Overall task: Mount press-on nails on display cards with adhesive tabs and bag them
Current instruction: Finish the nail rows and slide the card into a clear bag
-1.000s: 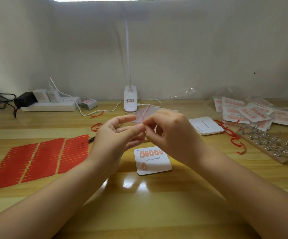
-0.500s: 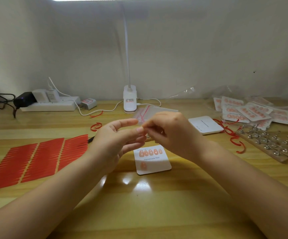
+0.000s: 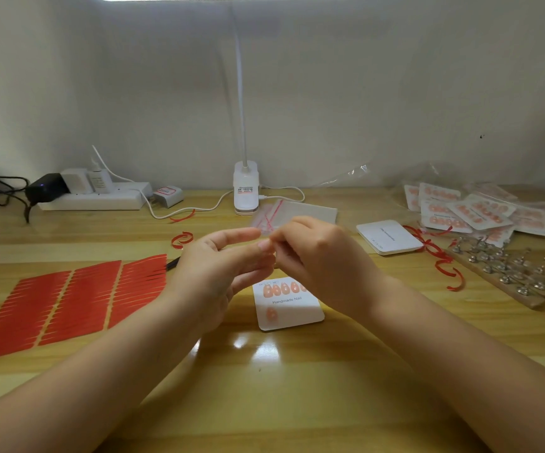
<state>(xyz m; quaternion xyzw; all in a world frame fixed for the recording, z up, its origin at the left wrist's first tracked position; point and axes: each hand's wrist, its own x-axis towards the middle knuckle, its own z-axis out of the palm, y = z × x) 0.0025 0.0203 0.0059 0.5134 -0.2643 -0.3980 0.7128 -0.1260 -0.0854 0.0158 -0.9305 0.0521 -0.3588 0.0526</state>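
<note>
Now: your hands barely moved in 1 s | right hand [image 3: 313, 256] grip pinches something tiny at left hand [image 3: 219, 273] fingertips, left fingers relaxed | display card [image 3: 289, 304] on bench [image 3: 264, 387] below holds 6 nails; mounting unfinished.

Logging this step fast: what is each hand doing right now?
Left hand: open, fingers extended, fingertips meeting the right hand's.
Right hand: fingers curled in a pinch at the left fingertips; what it pinches cannot be told.
</note>
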